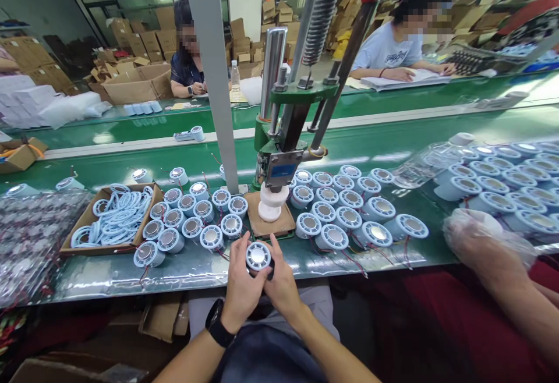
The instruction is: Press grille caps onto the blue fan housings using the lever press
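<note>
My left hand [240, 283] and my right hand [281, 284] are closed together around a round light-blue part [258, 256] with a slotted rim and a silver disc facing up. They hold it at the bench's front edge, just before a green lever press [286, 138]. The press's white head [273, 197] sits low over a brown board [275, 227]. Left of my hands stand several similar blue parts [192, 227] with thin wires. More of them [335, 236] stand on the right. A cardboard box [151, 188] of light-blue rings [124, 211] lies further left.
Wrapped dark parts [37, 243] cover the far left. A grey post [213, 80] rises behind the bench. At right, another person's hand in a plastic bag [483, 234] is near more blue parts [530, 220]. Two people sit across the green line; a clear bottle [425, 162] lies right.
</note>
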`<state>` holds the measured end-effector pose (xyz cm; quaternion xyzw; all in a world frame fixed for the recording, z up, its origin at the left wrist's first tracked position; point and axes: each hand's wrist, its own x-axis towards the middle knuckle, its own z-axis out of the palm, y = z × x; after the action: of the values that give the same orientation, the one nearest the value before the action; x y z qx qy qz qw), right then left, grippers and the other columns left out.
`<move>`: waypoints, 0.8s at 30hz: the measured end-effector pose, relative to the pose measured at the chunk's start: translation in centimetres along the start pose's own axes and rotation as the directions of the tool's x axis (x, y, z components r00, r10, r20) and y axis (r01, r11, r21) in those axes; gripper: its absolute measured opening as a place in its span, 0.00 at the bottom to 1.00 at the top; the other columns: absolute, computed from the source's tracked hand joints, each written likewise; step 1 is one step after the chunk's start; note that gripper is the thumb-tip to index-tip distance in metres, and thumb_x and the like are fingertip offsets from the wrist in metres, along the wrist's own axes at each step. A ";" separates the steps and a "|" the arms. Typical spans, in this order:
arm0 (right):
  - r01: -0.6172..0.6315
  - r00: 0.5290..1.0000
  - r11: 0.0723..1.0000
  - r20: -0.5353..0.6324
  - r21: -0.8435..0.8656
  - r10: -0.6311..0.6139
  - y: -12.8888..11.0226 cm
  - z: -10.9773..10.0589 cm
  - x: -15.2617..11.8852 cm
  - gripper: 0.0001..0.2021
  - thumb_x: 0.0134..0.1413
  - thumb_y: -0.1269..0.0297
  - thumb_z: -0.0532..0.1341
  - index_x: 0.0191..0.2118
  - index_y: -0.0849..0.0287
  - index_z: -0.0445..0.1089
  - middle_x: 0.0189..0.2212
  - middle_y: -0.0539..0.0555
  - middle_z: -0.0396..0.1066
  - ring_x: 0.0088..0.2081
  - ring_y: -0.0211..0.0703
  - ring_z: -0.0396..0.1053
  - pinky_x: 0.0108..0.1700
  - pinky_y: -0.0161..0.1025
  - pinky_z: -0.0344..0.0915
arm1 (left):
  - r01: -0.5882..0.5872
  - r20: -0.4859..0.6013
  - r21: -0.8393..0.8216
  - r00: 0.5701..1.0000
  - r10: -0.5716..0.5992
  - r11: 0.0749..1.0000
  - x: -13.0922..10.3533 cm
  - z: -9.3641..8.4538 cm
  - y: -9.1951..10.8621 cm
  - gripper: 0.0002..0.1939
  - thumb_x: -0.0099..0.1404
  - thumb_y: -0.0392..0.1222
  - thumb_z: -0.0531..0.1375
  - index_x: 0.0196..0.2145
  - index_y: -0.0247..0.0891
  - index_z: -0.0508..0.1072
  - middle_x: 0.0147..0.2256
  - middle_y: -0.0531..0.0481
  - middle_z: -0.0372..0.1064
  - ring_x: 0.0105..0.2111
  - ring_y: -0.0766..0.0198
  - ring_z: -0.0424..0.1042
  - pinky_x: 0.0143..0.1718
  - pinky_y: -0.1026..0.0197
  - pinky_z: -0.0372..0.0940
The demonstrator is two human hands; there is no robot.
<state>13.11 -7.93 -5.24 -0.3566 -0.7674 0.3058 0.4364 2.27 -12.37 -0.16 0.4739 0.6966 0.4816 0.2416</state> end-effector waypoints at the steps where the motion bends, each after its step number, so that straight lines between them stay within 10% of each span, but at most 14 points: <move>1: 0.000 1.000 1.000 -0.012 0.004 0.000 0.0 0.0 0.0 0.42 0.57 0.73 0.58 0.73 0.58 0.36 0.55 0.61 0.70 0.53 0.46 0.73 0.53 0.41 0.74 | 0.006 -0.016 0.002 1.000 -0.006 1.000 -0.1 0.2 0.1 0.38 0.55 0.29 0.62 0.63 0.43 0.60 0.55 0.44 0.62 0.57 0.53 0.65 0.62 0.48 0.61; 15: 0.044 0.999 0.999 0.016 -0.032 -0.043 0.4 -0.5 0.1 0.42 0.58 0.70 0.59 0.73 0.59 0.37 0.55 0.62 0.70 0.54 0.47 0.73 0.54 0.42 0.73 | -0.094 0.157 0.177 0.985 0.067 0.980 0.3 -0.3 -0.7 0.26 0.63 0.36 0.60 0.58 0.38 0.63 0.57 0.39 0.66 0.59 0.49 0.64 0.62 0.41 0.59; 24: 0.086 0.984 0.996 0.160 -0.020 -0.081 0.2 -1.9 1.1 0.31 0.56 0.72 0.59 0.66 0.59 0.61 0.58 0.62 0.68 0.58 0.49 0.69 0.60 0.48 0.70 | -0.131 0.094 0.209 0.989 0.113 0.969 -0.5 0.7 -1.5 0.27 0.68 0.41 0.57 0.63 0.36 0.59 0.62 0.35 0.63 0.62 0.49 0.63 0.63 0.41 0.59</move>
<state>14.42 -6.60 -4.02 -0.3043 -0.8181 0.3044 0.3812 2.44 -12.64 -1.89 0.5585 0.7036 0.3976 0.1872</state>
